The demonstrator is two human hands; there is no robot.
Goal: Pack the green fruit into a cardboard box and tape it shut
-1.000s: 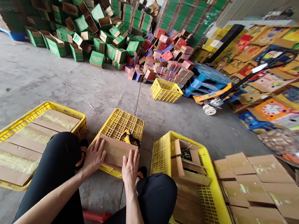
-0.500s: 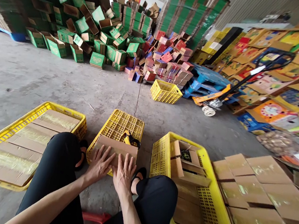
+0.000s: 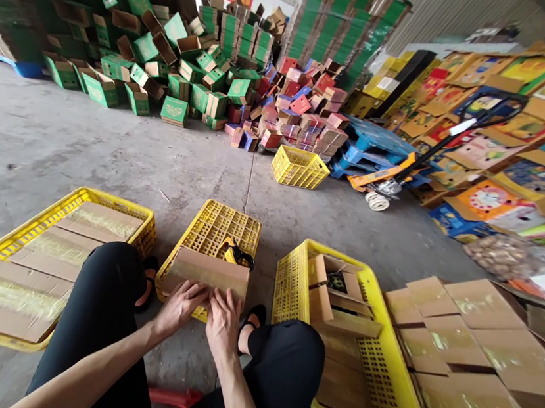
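A closed cardboard box (image 3: 209, 269) lies on the near end of an upturned yellow crate (image 3: 218, 220) between my knees. Along its near edge, my left hand (image 3: 182, 305) is closed, with the fingers bent over the edge. Close beside it, my right hand (image 3: 223, 317) grips the same edge with its fingers drawn together. The undersides of both hands are hidden. Just behind the box, a yellow and black tape dispenser (image 3: 235, 253) rests on the crate.
On the left stands a yellow crate (image 3: 151, 219) of taped boxes. To the right, another yellow crate (image 3: 287, 285) holds cardboard boxes, with more taped boxes (image 3: 473, 348) beyond. A pallet jack (image 3: 395, 179), blue pallets (image 3: 374, 140) and heaped green cartons (image 3: 175, 109) are farther back.
Both hands have slid back from the box's top toward its near edge. Their fingers, spread flat before, are now bent and drawn together.
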